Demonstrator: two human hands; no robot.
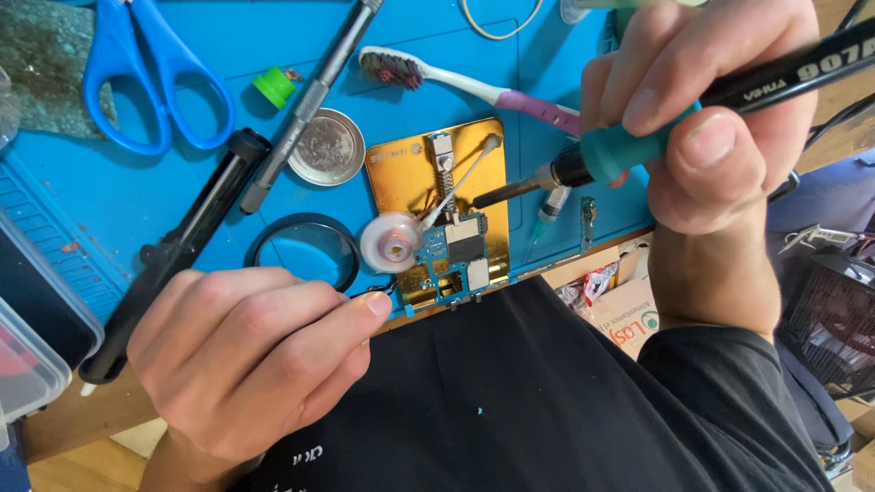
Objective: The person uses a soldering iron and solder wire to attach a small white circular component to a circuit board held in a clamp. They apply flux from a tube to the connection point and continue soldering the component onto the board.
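My right hand grips a black soldering iron with a teal collar; its dark tip hovers just above a small blue circuit board. The board is clamped at the near edge of a gold holder plate. A white spool lies against the board's left side. My left hand rests at the table's near edge, thumb and forefinger pinched on a thin dark wire that leads toward the board.
On the blue work mat lie blue scissors, a black solder pump, a metal-handled tool, a toothbrush, a round tin lid, a black ring, a green cap and a syringe. A plastic box sits left.
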